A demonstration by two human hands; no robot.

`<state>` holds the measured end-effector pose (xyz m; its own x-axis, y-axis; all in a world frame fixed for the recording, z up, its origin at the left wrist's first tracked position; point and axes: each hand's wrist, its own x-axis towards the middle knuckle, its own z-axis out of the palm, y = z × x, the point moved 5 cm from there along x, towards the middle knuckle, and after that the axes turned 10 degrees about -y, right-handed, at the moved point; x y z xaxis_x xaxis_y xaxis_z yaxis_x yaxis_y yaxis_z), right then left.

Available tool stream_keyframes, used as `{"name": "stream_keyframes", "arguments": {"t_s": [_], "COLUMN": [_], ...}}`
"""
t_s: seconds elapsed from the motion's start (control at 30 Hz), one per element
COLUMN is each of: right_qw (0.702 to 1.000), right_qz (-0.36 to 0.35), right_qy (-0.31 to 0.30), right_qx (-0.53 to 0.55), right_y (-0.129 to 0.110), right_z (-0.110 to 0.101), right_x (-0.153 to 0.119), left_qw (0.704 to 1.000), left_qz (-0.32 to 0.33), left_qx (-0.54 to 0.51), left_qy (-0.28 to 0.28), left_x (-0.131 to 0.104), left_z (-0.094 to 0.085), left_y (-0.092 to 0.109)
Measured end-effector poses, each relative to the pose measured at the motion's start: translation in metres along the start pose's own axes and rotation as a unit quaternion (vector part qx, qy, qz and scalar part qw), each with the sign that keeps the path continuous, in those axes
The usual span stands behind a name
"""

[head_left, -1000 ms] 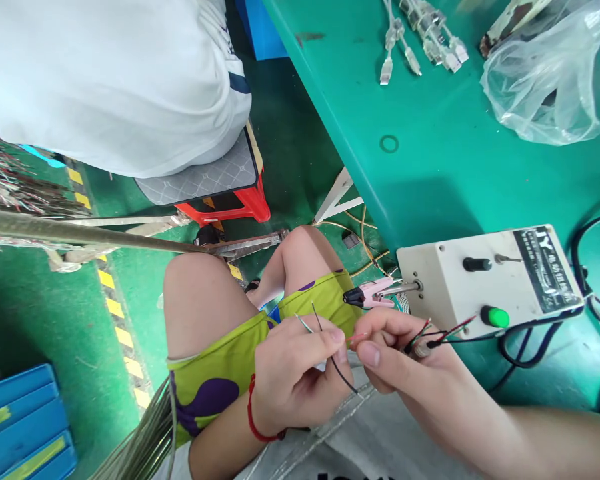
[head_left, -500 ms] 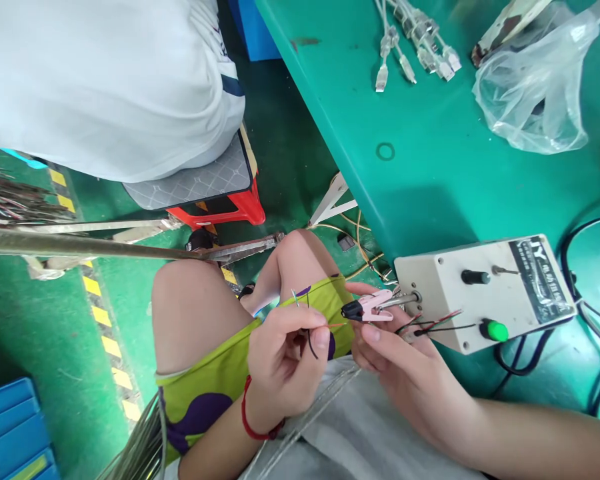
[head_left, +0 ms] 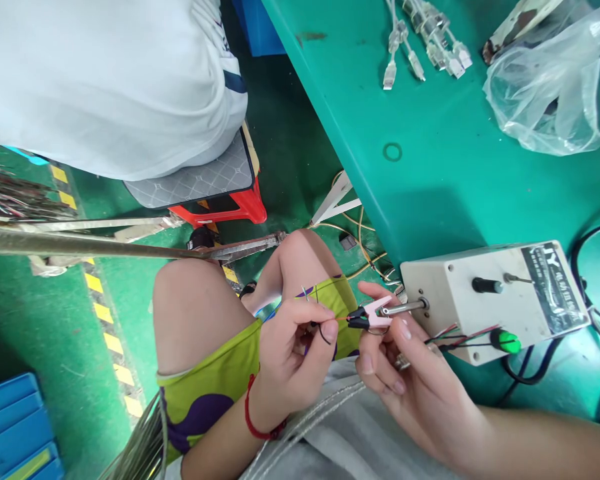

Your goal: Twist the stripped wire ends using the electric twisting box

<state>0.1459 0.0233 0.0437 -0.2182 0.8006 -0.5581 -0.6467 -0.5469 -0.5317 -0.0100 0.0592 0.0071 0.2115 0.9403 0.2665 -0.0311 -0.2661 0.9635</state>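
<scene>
My left hand (head_left: 297, 353) pinches several thin wires between thumb and index finger. A short orange wire (head_left: 341, 319) runs from that pinch to the black jaws of a pink clip (head_left: 377, 313). A black wire end (head_left: 324, 335) curls out below the fingertips. The clip sits on the metal shaft (head_left: 405, 308) of a pale control box (head_left: 495, 300). My right hand (head_left: 415, 367) is just below the clip, its fingers curled around a cable mostly hidden in the palm. Red, green and black wires (head_left: 463, 337) stick out beyond its thumb toward the box.
Clear USB cables (head_left: 430, 40) and a plastic bag (head_left: 545, 100) lie on the green table (head_left: 350, 87). Black cords (head_left: 535, 363) run beside the box. To the left are a person in white (head_left: 105, 87) on a red stool (head_left: 245, 203), a metal bar (head_left: 80, 241) and blue crates (head_left: 17, 427).
My right hand has moved slightly down from the clip, with its fingers loosened. The orange wire now meets the clip's jaws, and my left hand is a little farther right. The view has shifted slightly.
</scene>
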Motion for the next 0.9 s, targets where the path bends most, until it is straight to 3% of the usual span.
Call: {"name": "stream_keyframes", "arguments": {"t_s": [0.23,0.6,0.83,0.9], "right_qw": [1.000,0.999,0.999,0.996], "right_qz": [-0.003,0.004,0.018,0.026], "right_qy": [0.021,-0.002,-0.024,-0.055], "right_qx": [-0.002,0.047,-0.014,-0.070], "right_y": [0.008,0.008,0.019,0.024], "right_z": [-0.008,-0.007,-0.010,-0.011], "right_x": [0.001,0.002,0.003,0.005], "left_qw": [1.000,1.000,0.999,0.998], "left_qz": [-0.007,-0.005,-0.009,-0.009], "left_qx": [-0.001,0.018,0.024,0.051], "left_qy": [-0.003,-0.017,-0.028,-0.024], "left_x": [-0.002,-0.001,-0.009,-0.014], "left_z": [0.002,0.006,0.000,-0.003], "left_y": [-0.002,-0.002,-0.005,-0.005]}}
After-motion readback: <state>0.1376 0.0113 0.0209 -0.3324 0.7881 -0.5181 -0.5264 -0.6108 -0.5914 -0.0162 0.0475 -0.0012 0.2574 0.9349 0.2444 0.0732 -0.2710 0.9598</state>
